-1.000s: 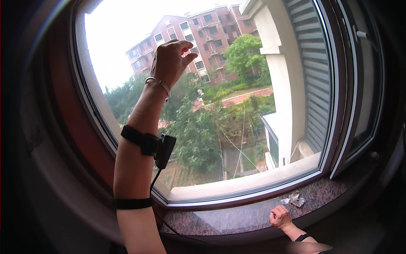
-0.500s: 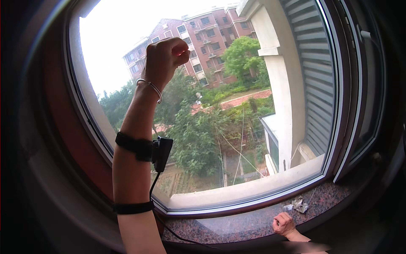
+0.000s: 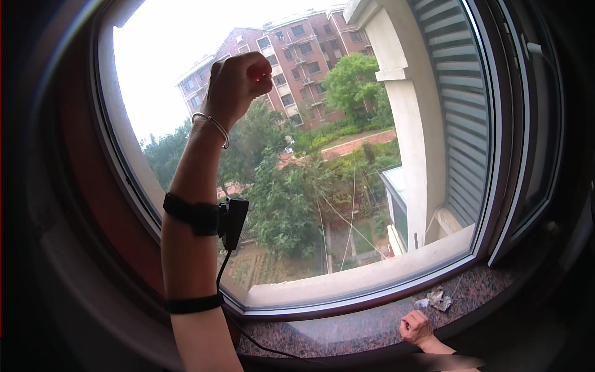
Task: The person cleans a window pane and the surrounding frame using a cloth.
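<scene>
My left hand [image 3: 235,87] is raised high in front of the window, its fingers curled into a loose fist. No object shows in it, and light glows red at the edge of the curled fingers. A metal bangle [image 3: 212,129] circles that wrist. Lower on the forearm, a black strap carries a small black box [image 3: 234,224] with a cable. At the lower right, my right hand [image 3: 415,327] is closed in a fist above the speckled stone sill [image 3: 372,328]. Nothing can be seen in it. Beside it lies a crumpled piece of paper or foil [image 3: 437,300].
A dark window frame [image 3: 486,186] surrounds the view, and an open sash [image 3: 539,124] stands at the right. Outside are trees [image 3: 279,217], a brick building [image 3: 291,62] and a louvred panel [image 3: 462,111]. The cable [image 3: 266,352] runs down across the sill.
My left hand and forearm have shifted slightly left, the fist still closed. My right hand and the crumpled piece have stayed in place.
</scene>
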`<act>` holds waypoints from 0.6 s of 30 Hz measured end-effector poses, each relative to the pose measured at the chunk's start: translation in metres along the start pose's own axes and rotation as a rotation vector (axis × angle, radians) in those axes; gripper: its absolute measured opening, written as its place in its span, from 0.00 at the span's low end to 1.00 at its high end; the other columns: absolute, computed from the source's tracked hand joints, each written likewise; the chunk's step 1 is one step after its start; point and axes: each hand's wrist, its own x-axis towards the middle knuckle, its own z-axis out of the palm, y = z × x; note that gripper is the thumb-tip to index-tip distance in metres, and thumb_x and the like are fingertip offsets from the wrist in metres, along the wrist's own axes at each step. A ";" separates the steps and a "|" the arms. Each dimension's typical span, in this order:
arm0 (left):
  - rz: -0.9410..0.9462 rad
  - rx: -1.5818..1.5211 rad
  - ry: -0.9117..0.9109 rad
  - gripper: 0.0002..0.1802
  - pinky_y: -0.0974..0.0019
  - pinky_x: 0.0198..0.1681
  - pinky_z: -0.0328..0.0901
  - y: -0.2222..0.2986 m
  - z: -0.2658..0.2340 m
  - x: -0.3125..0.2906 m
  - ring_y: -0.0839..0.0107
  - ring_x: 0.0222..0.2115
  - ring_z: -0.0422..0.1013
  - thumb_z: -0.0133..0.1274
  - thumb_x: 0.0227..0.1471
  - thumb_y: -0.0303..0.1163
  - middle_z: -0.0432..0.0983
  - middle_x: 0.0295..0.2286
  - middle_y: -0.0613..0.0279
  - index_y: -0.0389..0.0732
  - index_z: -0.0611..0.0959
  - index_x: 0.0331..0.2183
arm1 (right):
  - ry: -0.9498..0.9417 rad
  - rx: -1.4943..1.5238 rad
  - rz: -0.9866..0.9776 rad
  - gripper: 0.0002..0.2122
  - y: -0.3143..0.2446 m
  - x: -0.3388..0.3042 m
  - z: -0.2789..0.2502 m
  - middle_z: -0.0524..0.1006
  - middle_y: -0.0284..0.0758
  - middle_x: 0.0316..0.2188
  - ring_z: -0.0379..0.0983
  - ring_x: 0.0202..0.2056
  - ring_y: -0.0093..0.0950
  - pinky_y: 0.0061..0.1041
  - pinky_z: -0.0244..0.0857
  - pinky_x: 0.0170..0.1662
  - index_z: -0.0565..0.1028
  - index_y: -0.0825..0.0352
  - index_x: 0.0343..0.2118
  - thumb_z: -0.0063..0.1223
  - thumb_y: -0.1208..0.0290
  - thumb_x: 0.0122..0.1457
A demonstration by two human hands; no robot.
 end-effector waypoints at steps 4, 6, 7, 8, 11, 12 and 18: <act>0.012 -0.037 0.048 0.12 0.72 0.36 0.69 -0.002 0.003 -0.005 0.75 0.30 0.75 0.63 0.40 0.32 0.78 0.26 0.66 0.40 0.80 0.30 | -0.004 0.011 0.012 0.03 0.001 -0.002 0.000 0.71 0.38 0.19 0.70 0.23 0.39 0.32 0.67 0.27 0.72 0.65 0.20 0.51 0.77 0.39; 0.103 0.009 0.056 0.13 0.72 0.36 0.68 0.001 0.004 -0.007 0.76 0.29 0.73 0.64 0.40 0.32 0.77 0.26 0.67 0.40 0.80 0.30 | -0.001 0.006 0.002 0.03 0.001 -0.001 0.001 0.71 0.38 0.19 0.70 0.23 0.38 0.32 0.67 0.26 0.71 0.64 0.20 0.51 0.77 0.38; 0.106 0.048 0.039 0.13 0.72 0.35 0.68 0.002 0.004 -0.006 0.77 0.29 0.72 0.64 0.40 0.33 0.77 0.26 0.68 0.40 0.79 0.30 | -0.001 0.003 0.002 0.03 0.001 0.000 0.000 0.71 0.38 0.19 0.70 0.23 0.38 0.32 0.67 0.26 0.71 0.64 0.20 0.51 0.77 0.39; 0.103 0.048 0.038 0.13 0.72 0.35 0.68 0.001 0.005 -0.005 0.77 0.29 0.72 0.64 0.40 0.33 0.77 0.26 0.68 0.40 0.79 0.30 | -0.004 0.000 0.003 0.03 0.000 -0.001 -0.001 0.71 0.38 0.19 0.70 0.23 0.38 0.32 0.67 0.27 0.71 0.64 0.20 0.51 0.77 0.39; 0.054 0.003 0.048 0.13 0.72 0.34 0.68 -0.001 0.005 -0.003 0.77 0.28 0.73 0.64 0.39 0.32 0.76 0.25 0.67 0.40 0.78 0.28 | -0.006 0.002 0.007 0.03 -0.002 0.000 -0.001 0.70 0.38 0.19 0.70 0.23 0.38 0.32 0.67 0.27 0.71 0.64 0.20 0.51 0.77 0.39; 0.048 0.006 0.044 0.12 0.72 0.34 0.68 0.000 0.003 -0.003 0.77 0.28 0.73 0.64 0.39 0.32 0.77 0.25 0.66 0.40 0.79 0.28 | -0.011 0.005 0.006 0.03 -0.003 0.001 -0.001 0.70 0.38 0.19 0.70 0.23 0.38 0.32 0.67 0.27 0.71 0.64 0.20 0.51 0.77 0.39; 0.033 0.007 0.063 0.10 0.71 0.34 0.69 0.002 0.004 -0.004 0.75 0.29 0.74 0.63 0.40 0.29 0.77 0.24 0.63 0.39 0.79 0.27 | -0.009 0.001 0.015 0.03 0.001 -0.002 0.000 0.71 0.39 0.20 0.70 0.24 0.39 0.33 0.67 0.28 0.72 0.65 0.20 0.52 0.77 0.39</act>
